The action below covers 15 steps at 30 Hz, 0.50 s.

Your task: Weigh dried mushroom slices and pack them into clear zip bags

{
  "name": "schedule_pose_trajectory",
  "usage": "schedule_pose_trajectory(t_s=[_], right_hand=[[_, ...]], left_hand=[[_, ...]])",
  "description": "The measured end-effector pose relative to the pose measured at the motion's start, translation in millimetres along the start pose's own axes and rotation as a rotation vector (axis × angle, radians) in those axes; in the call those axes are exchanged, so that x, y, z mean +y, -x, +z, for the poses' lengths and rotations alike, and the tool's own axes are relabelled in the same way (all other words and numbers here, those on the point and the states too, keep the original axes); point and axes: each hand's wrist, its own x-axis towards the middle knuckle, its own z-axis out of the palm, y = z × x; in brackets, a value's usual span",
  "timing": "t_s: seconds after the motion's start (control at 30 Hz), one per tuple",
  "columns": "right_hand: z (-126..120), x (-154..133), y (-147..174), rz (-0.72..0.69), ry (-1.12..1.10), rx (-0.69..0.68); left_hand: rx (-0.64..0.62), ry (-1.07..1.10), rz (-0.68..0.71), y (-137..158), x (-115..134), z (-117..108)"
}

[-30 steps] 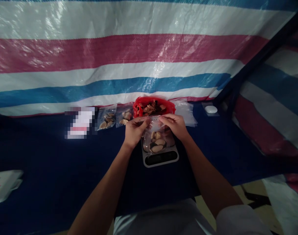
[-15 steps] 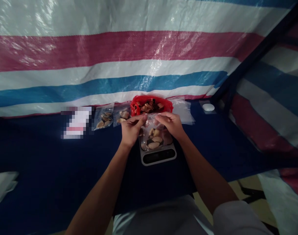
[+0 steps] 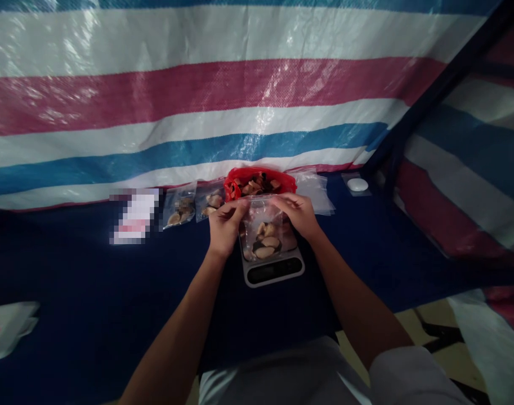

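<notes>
I see the left hand (image 3: pixel 225 226) and right hand (image 3: pixel 298 216) pinching the top edge of the clear bag (image 3: pixel 264 241) over the scale (image 3: pixel 276 272) (red sack (image 3: pixel 289 181) close behind); table (image 3: pixel 362 247) stretches beyond either side.

Scale display (image 3: pixel 276 271) unreadable, pale rectangle (image 3: pixel 138 216) pixelated, white object (image 3: pixel 9 331) cut off at left

This looks like a makeshift booth or market stall, though a storage tent is possible. Striped plastic sheeting (image 3: pixel 257 84) forms the wall across the top of the frame, and a similar side sheet (image 3: pixel 472 174) hangs at right by a dark pole (image 3: pixel 445 79). On the dark blue surface (image 3: pixel 92 292), a flat scale (image 3: pixel 277 271) at centre and filled clear bags (image 3: pixel 179 212) left of it suggest small-scale packing.
</notes>
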Motion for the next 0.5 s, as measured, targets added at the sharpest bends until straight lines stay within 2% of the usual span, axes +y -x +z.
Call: schedule_pose_trajectory(t_s=[0.3, 0.5], right_hand=[[6, 1, -2, 0.049, -0.002, 0.058], [11, 0, 3, 0.116, 0.001, -0.109]], left_hand=[[-0.076, -0.043, -0.035, -2, 14, -3], [-0.035, 0.078, -0.113, -7, 23, -11]])
